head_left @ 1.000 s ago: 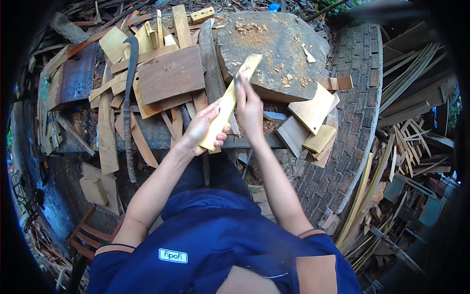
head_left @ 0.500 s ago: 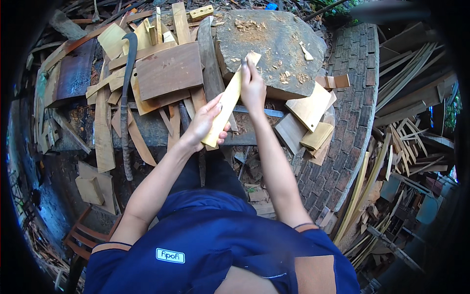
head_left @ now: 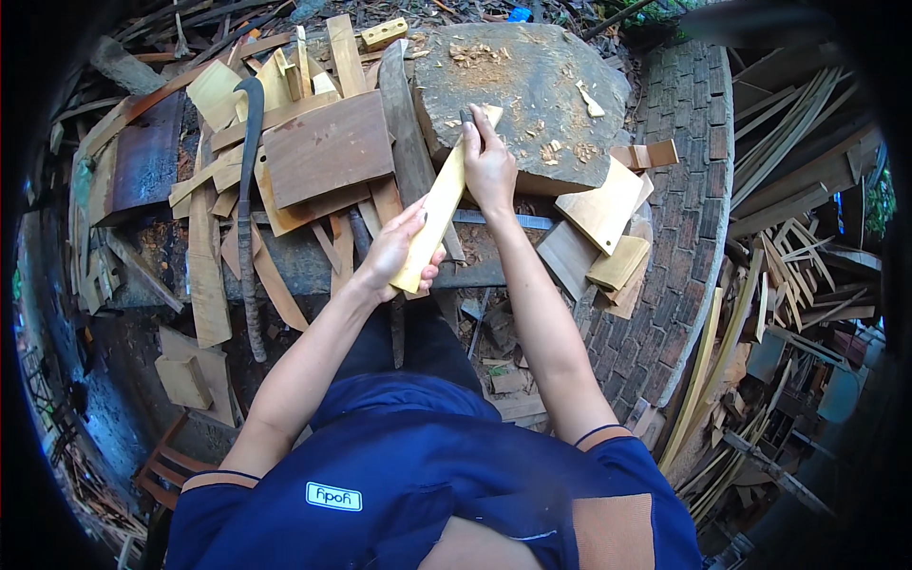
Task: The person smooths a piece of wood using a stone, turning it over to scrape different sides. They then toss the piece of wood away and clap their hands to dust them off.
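A pale yellow wooden strip [head_left: 436, 220] slants away from me between my hands. My left hand [head_left: 399, 252] is closed around its near end, thumb lying on the top. Near the far end, my right hand [head_left: 489, 166] has its fingers closed on a small dark object [head_left: 465, 117] held against the strip; what that object is, I cannot tell. Just beyond the strip stands a large wooden chopping block [head_left: 527, 85] scattered with chips. A long hooked blade with a wrapped handle [head_left: 245, 190] lies left of my hands.
Stacked boards [head_left: 323, 157] and offcuts fill the bench left of the block. Small boards [head_left: 594, 204] lie at its right. A curved brick edge [head_left: 670, 218] runs down the right, with heaped slats [head_left: 779, 275] beyond. A wooden slatted piece [head_left: 176, 456] is at lower left.
My right hand moved up along the strip over the last second, and more of the dark object now shows above its fingers. My left hand keeps its grip at the near end.
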A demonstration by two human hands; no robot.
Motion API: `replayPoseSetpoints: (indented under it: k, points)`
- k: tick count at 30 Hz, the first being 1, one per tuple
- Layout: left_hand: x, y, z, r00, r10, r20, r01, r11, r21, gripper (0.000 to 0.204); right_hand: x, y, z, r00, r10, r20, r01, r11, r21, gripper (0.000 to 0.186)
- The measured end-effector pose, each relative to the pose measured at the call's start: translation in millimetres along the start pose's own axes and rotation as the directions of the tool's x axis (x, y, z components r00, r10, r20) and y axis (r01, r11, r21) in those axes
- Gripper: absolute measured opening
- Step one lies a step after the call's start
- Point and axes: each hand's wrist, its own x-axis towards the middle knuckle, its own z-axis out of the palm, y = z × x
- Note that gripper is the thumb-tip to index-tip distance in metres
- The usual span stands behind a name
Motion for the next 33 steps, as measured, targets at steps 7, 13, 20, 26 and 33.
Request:
replayPoseSetpoints:
  k: [7,13,20,26,33]
  points:
    - [-8.1,1.7,-12.2,1.000,0.008,-0.022,-0.007,0.997,0.074,0.045,-86.0,-30.1,-9.0,0.994,-0.033,0.104,0.013,0.982,0.188,0.036]
    - [-2.0,6.9,3.1,0.998,-0.066,0.012,0.066,0.998,-0.001,0.046,19.1,-0.1,-4.4,0.999,-0.006,0.049,0.008,0.999,-0.048,0.037]
    - [-5.8,-0.2,-19.3,0.996,-0.051,0.068,0.061,0.986,-0.153,0.044,-80.3,-29.5,-3.9,0.986,-0.026,0.168,0.012,0.996,0.084,0.037]
    - [4.4,-3.1,-20.1,0.977,-0.063,0.202,0.120,0.953,-0.279,0.044,38.4,-5.4,8.1,0.998,0.044,0.036,-0.044,0.999,-0.004,0.039]
    - [-3.3,-5.4,-38.1,0.982,-0.032,0.188,0.101,0.924,-0.368,0.043,-58.4,-49.6,-3.0,0.957,0.085,0.277,-0.063,0.994,-0.086,0.038]
